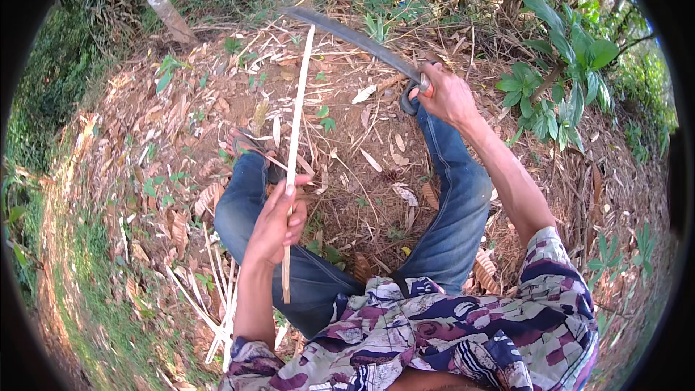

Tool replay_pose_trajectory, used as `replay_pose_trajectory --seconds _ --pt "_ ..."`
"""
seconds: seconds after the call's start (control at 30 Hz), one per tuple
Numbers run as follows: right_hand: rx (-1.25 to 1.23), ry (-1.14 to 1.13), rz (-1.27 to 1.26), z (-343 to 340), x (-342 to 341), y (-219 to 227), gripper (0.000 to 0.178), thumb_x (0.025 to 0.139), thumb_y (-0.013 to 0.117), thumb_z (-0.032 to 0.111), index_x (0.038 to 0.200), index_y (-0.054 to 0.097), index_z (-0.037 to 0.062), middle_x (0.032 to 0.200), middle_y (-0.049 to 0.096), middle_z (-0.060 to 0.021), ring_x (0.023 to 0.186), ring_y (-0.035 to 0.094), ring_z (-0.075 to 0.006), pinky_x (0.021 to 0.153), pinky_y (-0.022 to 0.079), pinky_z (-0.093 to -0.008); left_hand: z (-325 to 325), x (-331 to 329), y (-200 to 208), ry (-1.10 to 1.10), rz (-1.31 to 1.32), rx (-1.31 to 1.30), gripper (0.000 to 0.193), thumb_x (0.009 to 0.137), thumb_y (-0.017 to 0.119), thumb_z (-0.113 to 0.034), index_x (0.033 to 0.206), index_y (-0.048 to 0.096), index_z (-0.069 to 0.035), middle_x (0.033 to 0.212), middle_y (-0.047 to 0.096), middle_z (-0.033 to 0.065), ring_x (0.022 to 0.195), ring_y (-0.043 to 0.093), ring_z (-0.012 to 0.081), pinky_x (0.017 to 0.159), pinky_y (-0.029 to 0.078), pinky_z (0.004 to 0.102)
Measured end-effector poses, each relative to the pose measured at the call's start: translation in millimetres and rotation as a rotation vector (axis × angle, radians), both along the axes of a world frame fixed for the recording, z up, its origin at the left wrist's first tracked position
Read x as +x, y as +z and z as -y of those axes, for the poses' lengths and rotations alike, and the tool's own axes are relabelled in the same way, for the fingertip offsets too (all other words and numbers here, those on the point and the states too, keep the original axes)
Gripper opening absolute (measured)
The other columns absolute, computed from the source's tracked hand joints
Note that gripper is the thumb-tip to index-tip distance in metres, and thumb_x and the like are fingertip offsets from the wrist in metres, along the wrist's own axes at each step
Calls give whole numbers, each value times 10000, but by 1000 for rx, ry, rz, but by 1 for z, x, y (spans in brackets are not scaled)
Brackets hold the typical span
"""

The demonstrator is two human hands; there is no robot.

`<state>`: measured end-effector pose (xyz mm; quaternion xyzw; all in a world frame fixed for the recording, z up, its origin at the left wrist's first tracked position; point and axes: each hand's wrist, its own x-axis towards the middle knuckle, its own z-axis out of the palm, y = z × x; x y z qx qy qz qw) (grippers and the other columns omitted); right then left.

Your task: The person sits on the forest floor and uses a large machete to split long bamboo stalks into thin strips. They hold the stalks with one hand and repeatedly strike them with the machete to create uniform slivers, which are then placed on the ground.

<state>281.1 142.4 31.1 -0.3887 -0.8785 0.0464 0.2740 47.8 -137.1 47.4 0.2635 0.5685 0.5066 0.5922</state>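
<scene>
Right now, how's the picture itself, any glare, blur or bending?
Head view: daylight, with a bright, washed-out patch on the ground at left; head view: strong fisheye bending inside a black rim; head view: the pale stick in the left hand looks fairly crisp, while the machete in the right hand seems slightly soft, perhaps from motion.

Stick [297,116] in left grip [275,224], machete [355,38] in right grip [449,95], stick pile [230,315] farther left.
</scene>
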Motion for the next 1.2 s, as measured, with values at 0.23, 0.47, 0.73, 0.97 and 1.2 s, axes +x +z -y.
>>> replay_pose_trajectory --seconds 0.23,0.47,0.73,0.97,1.2 --pt "108 320 150 75 -24 -25 308 669 675 82 945 540 102 803 631 -124 715 631 -328 615 498 -416 9 19 -21 -131 88 39 262 1008 358 -264 1164 482 -94 628 280 -77 469 229 0 369 193 156" --pt "-52 33 -24 15 -15 -42 303 737 632 122 1034 577 101 762 662 -152 712 649 -361 615 500 -449 79 16 -30 14 204 -5 263 1006 366 -280 1098 500 -72 625 322 -66 475 261 10 390 208 172" --pt "-41 283 130 93 -48 -72 250 721 646 109 965 595 95 727 628 -164 703 616 -399 612 482 -451 74 40 -69 79 -47 120 266 990 407 -307 901 503 -75 638 346 -64 520 304 29 437 241 201" --pt "-820 52 -157 42 -38 -117 181 779 593 110 929 551 18 696 588 -109 528 570 -206 504 475 -329 128 33 -44 312 134 -25 282 984 424 -305 876 511 -59 615 380 -46 544 352 47 484 283 222" --pt "-1773 -57 -67 104 -13 -177 171 808 626 151 917 543 49 639 527 -27 488 508 -127 439 440 -259 141 -10 -20 770 -195 230 275 996 397 -271 954 586 -76 585 389 -54 439 317 34 382 249 187"
